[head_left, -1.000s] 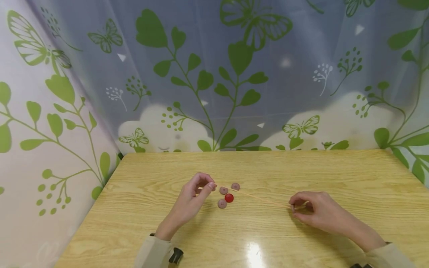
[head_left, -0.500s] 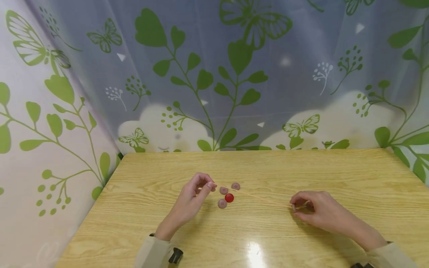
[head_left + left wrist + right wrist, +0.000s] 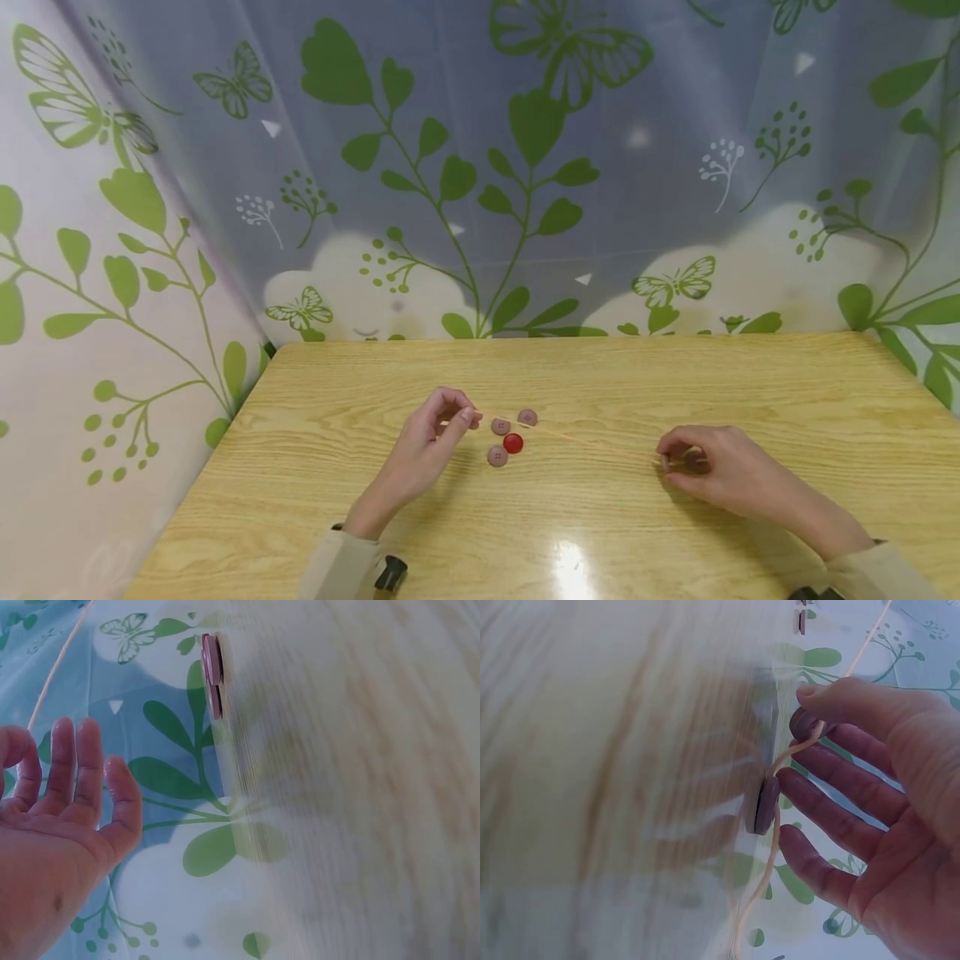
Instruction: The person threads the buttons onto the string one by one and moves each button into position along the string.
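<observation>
A pale orange string (image 3: pixel 573 437) stretches above the table between the two hands. My left hand (image 3: pixel 426 446) pinches one end of it between thumb and index finger; in the left wrist view the string (image 3: pixel 58 669) rises taut from that hand (image 3: pixel 71 825). My right hand (image 3: pixel 723 468) pinches a brown button (image 3: pixel 804 726) that sits on the string. Below it, a second brown button (image 3: pixel 767 806) hangs on the string, close to the tabletop. Beside the left fingertips lie brown buttons (image 3: pixel 501 426) (image 3: pixel 527 417) (image 3: pixel 497 456) and a red button (image 3: pixel 513 443).
The wooden table (image 3: pixel 360 367) reaches back to a curtain (image 3: pixel 465 167) printed with leaves and butterflies. Another printed cloth (image 3: pixel 112 333) hangs at the left side. Loose string (image 3: pixel 754 896) trails below the right hand onto the table.
My right hand has moved a little to the right with the pinched button, away from the left hand. The left hand has barely shifted, and the loose buttons lie as before.
</observation>
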Action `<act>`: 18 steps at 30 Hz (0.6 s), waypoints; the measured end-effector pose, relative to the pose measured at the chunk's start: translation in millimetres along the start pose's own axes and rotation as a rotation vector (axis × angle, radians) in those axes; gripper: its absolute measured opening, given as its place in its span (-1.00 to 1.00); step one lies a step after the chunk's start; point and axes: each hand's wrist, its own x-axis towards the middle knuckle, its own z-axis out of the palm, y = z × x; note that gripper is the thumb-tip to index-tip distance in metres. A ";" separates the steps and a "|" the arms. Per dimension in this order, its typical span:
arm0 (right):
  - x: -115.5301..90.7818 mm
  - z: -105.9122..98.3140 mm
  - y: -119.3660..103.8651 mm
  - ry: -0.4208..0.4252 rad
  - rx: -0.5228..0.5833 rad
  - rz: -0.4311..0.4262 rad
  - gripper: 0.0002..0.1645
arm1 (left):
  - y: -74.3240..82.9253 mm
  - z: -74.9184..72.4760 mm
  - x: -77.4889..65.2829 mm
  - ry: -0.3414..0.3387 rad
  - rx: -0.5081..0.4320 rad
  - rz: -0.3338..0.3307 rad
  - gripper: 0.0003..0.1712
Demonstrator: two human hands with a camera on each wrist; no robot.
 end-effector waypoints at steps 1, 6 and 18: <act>-0.2 0.0 0.2 0.002 -0.003 0.000 -0.72 | -0.1 -0.1 -0.1 -0.002 -0.001 0.000 -0.84; -0.6 -0.1 0.1 0.015 -0.023 -0.005 -0.72 | -0.2 0.0 -0.4 -0.005 -0.001 -0.005 -0.84; -0.8 -0.3 1.2 -0.011 -0.038 0.022 -0.73 | -1.6 -0.4 -0.2 -0.011 0.006 -0.011 -0.82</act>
